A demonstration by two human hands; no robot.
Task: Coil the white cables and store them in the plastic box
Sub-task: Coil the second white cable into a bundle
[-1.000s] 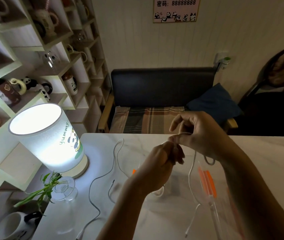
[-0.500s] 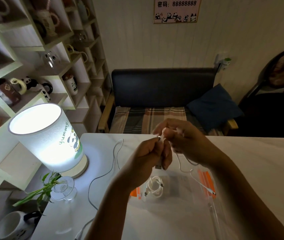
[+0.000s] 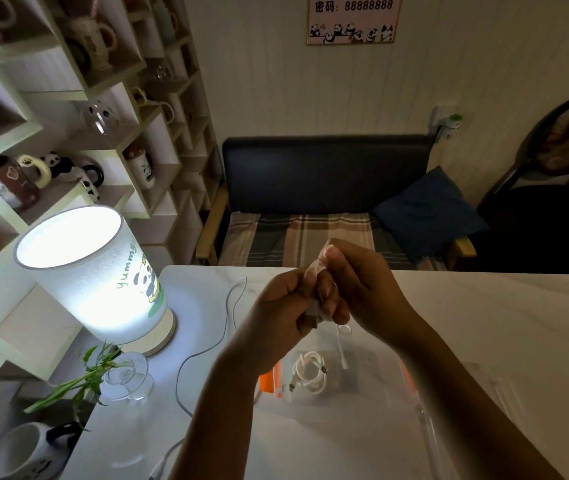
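Both the left hand [image 3: 285, 306] and right hand [image 3: 356, 289] pinched 1 white cable [image 3: 342, 344]; its end dangled just below them over the plastic box [image 3: 414, 393].

The table [image 3: 466, 323] has a smooth, glossy top with a pale marbled look. On it, the plastic box [image 3: 373, 386] is clear, shiny plastic with orange plastic clips. The coiled white cable [image 3: 309, 372] inside looks smooth and rubbery; so does the loose white cable [image 3: 207, 348] on the table. The lamp [image 3: 92, 271] has a matt, finely woven cloth shade on a pale wooden base. The vase [image 3: 127, 379] is clear glass, glossy. The sofa [image 3: 324, 174] has a dark, smooth leather-like back, a checked woven cloth seat and wooden arms. The mug [image 3: 23, 452] looks like glazed ceramic.
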